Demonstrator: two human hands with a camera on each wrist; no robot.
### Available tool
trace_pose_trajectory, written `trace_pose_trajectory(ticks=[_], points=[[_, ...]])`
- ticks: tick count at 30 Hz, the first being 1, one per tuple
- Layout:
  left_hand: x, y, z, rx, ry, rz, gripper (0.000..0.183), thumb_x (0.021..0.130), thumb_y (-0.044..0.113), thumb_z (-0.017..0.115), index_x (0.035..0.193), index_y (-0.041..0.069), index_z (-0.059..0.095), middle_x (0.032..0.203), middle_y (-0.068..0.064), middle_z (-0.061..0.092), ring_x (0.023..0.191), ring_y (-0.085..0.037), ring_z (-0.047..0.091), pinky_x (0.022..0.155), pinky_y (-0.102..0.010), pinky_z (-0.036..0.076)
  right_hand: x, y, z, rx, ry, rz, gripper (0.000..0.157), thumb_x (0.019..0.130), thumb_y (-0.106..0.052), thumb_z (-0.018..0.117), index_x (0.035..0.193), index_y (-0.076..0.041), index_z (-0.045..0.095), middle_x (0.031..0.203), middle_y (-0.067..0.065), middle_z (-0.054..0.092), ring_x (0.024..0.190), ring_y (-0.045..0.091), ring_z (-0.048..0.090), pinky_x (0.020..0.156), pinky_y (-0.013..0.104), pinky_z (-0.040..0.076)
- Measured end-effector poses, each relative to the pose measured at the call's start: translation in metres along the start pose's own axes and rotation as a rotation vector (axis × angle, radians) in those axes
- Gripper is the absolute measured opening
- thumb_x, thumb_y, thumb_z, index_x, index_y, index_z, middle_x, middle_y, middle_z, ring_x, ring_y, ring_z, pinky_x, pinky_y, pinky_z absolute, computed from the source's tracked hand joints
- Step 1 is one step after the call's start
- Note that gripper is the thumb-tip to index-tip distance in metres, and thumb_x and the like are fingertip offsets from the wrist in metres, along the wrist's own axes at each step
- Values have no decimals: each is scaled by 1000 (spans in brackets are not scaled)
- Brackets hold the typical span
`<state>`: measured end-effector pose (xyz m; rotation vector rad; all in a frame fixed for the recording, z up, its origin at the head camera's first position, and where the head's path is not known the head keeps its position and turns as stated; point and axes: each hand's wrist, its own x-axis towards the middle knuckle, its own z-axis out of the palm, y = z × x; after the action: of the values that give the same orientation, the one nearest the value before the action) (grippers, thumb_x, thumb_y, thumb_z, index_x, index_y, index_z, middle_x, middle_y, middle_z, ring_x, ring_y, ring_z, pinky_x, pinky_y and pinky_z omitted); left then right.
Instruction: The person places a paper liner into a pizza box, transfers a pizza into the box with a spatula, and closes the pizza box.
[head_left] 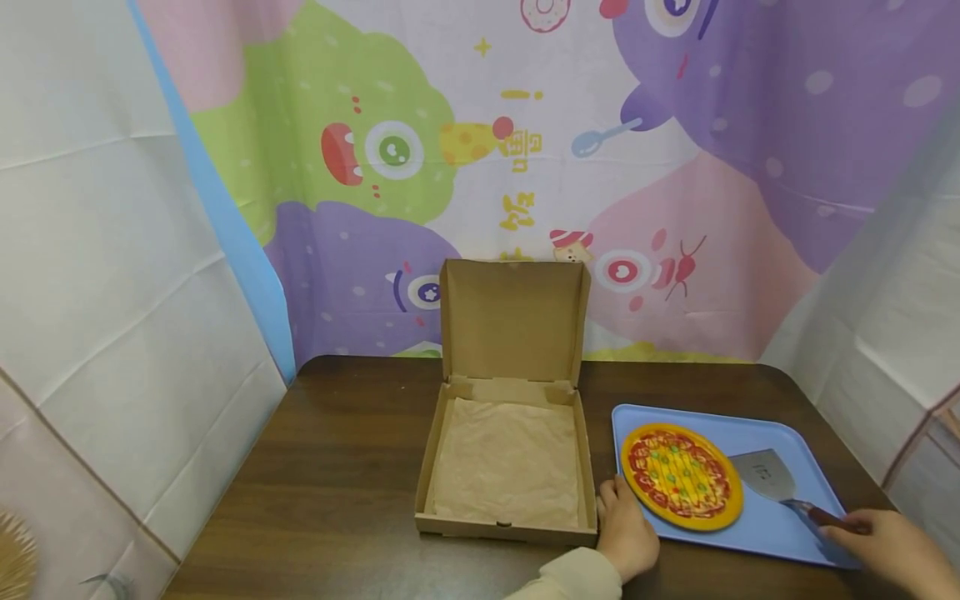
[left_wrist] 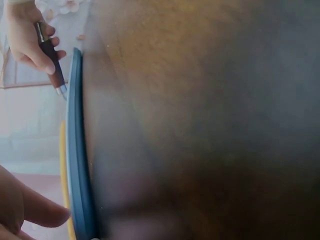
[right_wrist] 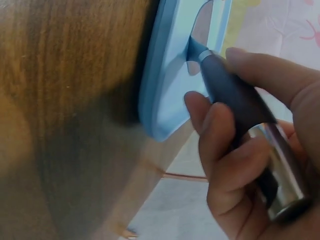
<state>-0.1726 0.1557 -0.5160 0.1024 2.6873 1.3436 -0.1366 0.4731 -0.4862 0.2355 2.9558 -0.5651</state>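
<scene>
My right hand point(head_left: 888, 542) grips the dark handle point(right_wrist: 237, 95) of a pizza server, whose flat metal blade point(head_left: 768, 473) lies over a blue tray point(head_left: 750, 429), its tip at the right edge of a pizza point(head_left: 682, 475). That pizza has a yellow crust, red slices and green bits, and sits on the tray's left half. At the tray's front left edge, my left hand point(head_left: 630, 533) holds the rim, the thumb point(left_wrist: 47, 212) on the upper side; most of its other fingers are hidden in the left wrist view. Left of this hand stands an open cardboard box point(head_left: 431, 467).
Brown paper point(head_left: 510, 458) lines the box, and its raised lid point(head_left: 513, 321) leans back near a cartoon-printed curtain point(head_left: 360, 275). All of this stands on a dark wooden table point(head_left: 337, 467). Pale cloth walls point(head_left: 112, 250) rise at both sides.
</scene>
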Motion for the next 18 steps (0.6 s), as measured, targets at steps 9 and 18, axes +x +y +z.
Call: trace_pose_trajectory(ticks=[9,18], points=[[6,-1,9,48,139,11,62,69,-11,69,127,1,50,110,-9,43,108,-27,45,95,-35,44,-2,12,5,-3,68,49,63,82,-39,75,102,19,63,79,21,68,67,19,56,57,32,42],[5,-1,4,-46,132,1,62,70,-15,64,130,-2,51,111,-9,45,107,-29,50,94,-38,46,-6,15,18,60,155,231,66,78,-46,78,107,12,67,85,28,68,69,25,60,57,33,45]])
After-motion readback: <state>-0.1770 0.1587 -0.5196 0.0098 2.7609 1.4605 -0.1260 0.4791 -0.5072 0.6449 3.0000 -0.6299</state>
